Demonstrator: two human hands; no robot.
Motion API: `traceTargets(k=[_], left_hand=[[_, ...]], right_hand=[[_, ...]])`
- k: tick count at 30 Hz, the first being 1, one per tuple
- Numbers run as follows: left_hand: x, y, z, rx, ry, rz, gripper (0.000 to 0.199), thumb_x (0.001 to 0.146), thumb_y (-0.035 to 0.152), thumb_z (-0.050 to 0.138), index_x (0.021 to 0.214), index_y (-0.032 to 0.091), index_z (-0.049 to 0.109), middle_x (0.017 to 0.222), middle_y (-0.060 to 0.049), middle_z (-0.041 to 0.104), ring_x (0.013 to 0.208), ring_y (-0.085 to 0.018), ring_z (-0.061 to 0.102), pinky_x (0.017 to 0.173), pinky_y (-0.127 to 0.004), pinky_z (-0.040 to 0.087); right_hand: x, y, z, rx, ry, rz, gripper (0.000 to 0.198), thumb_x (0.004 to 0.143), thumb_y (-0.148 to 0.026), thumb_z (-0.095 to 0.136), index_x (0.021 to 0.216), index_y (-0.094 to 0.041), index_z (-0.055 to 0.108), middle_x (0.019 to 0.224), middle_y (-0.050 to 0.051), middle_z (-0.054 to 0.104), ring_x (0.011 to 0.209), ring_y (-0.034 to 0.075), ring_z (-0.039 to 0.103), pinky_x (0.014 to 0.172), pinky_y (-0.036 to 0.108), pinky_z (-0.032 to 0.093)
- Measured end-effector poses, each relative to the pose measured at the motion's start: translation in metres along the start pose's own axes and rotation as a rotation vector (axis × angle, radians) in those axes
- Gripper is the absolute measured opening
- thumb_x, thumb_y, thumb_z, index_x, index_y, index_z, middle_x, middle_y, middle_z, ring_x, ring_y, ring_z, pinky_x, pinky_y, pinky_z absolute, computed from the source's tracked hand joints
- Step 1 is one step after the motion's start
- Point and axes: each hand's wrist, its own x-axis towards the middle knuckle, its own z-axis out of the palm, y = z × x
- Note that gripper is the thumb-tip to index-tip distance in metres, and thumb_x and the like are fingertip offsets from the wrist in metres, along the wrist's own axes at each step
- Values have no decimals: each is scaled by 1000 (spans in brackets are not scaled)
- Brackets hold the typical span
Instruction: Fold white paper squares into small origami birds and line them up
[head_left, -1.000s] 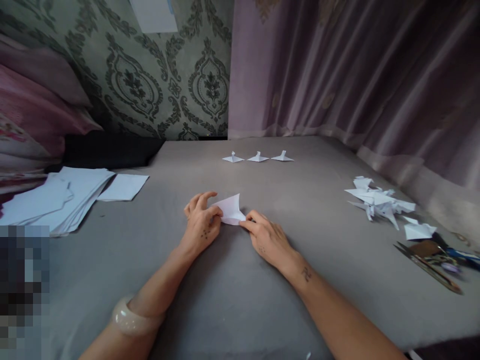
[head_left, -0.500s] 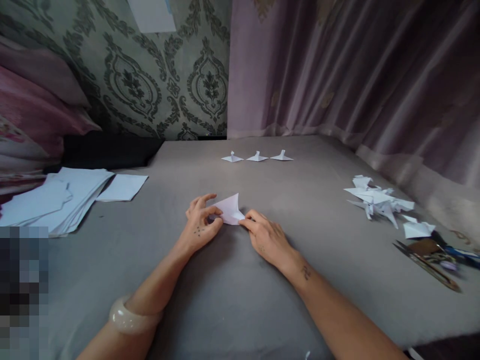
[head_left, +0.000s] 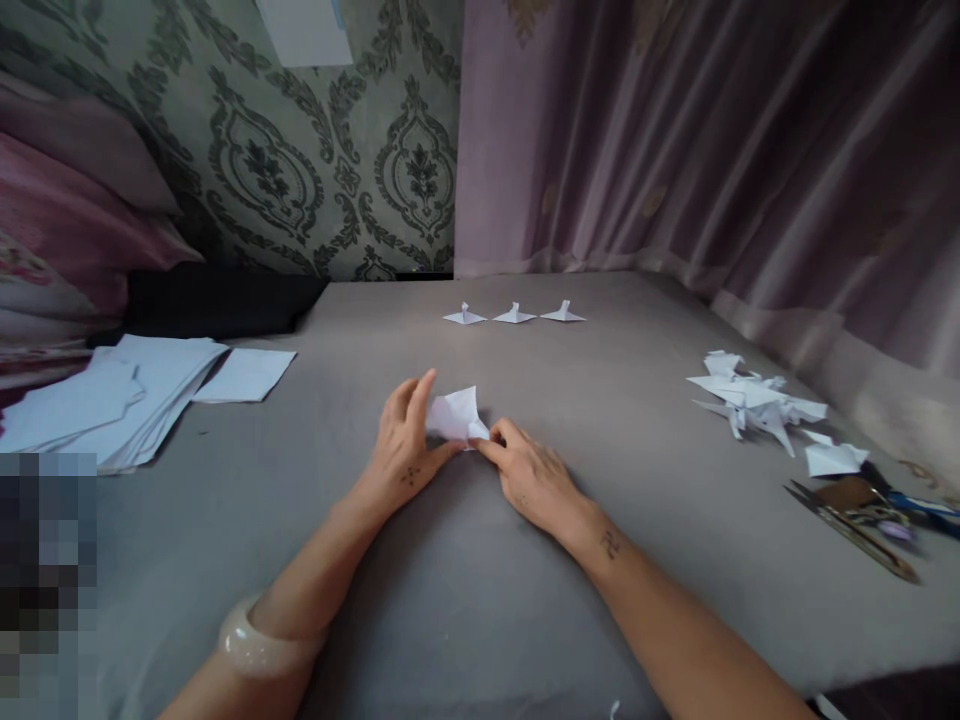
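Observation:
A small folded piece of white paper [head_left: 454,412] stands partly raised on the grey cloth between my hands, one corner pointing up. My right hand [head_left: 534,468] pinches its near right corner between thumb and fingers. My left hand [head_left: 405,435] is at the paper's left side, fingers stretched upward and apart, while its thumb reaches along the near edge and touches it. The thumb tip and the paper's lower fold lie close together, so the exact contact is hard to make out.
Three folded paper birds [head_left: 514,313] stand in a row at the back. Several more lie piled [head_left: 761,400] on the right, near scissors [head_left: 851,530] and small tools. On the left lie a stack of white paper [head_left: 150,395], a separate sheet [head_left: 246,375] and black fabric [head_left: 225,305].
My left hand has loosened from the paper's left part, its fingers lifting and its thumb sliding right along the near edge. The paper's near right part is now folded up more; my right hand stays there.

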Motion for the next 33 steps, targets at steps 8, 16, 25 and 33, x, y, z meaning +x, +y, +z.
traceTargets(k=[8, 16, 25, 33], left_hand=[[-5, 5, 12, -398, -72, -290, 57, 73, 32, 72, 114, 20, 34, 100, -6, 60, 77, -17, 67, 69, -35, 58], [-6, 11, 7, -286, -130, -93, 10, 86, 22, 57, 94, 20, 50, 96, -3, 60, 81, -14, 66, 74, -30, 56], [-9, 11, 8, -66, -256, 272, 26, 96, 20, 38, 105, 19, 62, 103, -8, 63, 95, -18, 60, 84, -32, 52], [-10, 17, 2, 119, -335, 388, 31, 94, 14, 37, 112, 19, 62, 107, -9, 62, 96, -20, 55, 83, -33, 51]], right_hand=[[-1, 1, -1, 9, -7, 0, 45, 91, -8, 36, 125, -32, 55, 103, 5, 51, 82, 15, 52, 65, 26, 38], [-2, 0, -5, 20, -20, -4, 44, 89, -6, 37, 119, -29, 58, 105, 5, 52, 82, 15, 52, 67, 26, 39], [-6, 7, -19, 231, -71, -23, 41, 89, -7, 37, 115, -26, 63, 116, 5, 55, 94, 14, 57, 78, 25, 44], [-1, 31, -25, 503, -84, 53, 37, 83, -8, 41, 96, -23, 72, 108, 2, 65, 89, 12, 60, 82, 25, 44]])
